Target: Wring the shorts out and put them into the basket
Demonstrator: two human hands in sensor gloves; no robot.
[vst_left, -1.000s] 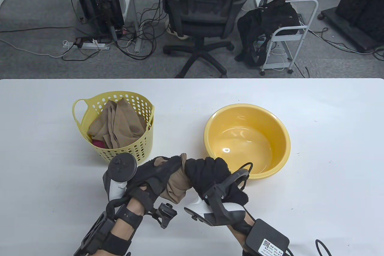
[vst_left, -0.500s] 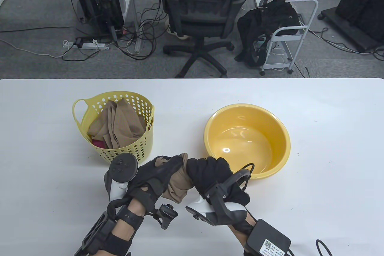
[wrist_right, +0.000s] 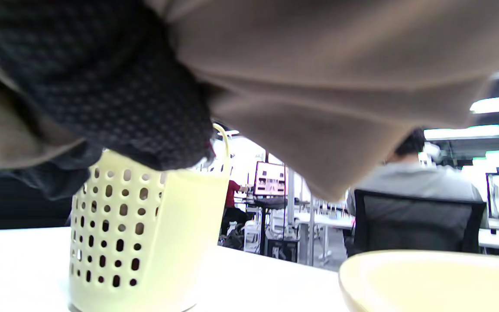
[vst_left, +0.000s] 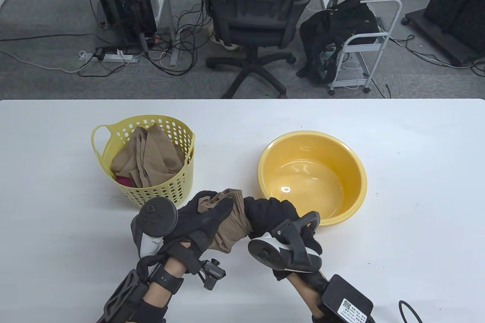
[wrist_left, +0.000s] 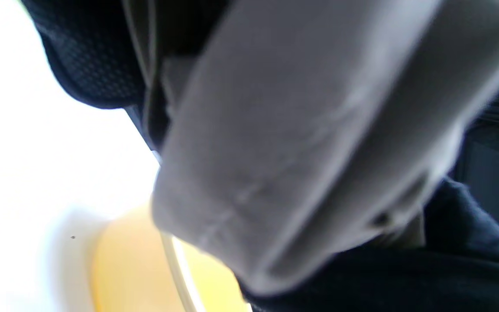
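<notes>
**Inspector:** State of the hands, left to right?

**Assistant:** Left hand clenches one end of the tan shorts; right hand clenches the other. The bundle is held above the table at lower centre of frame.

**Inspector:** Orientation?

**Assistant:** Long axis runs roughly left-right between the fists.

**Inspector:** Destination?

**Assistant:** Yellow basket stands up-left, just beyond the left hand, the nearer one. Yellow basin sits right.

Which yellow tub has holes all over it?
The basket on the left has holes in its wall and clothes inside. The round basin on the right has smooth solid sides.
</notes>
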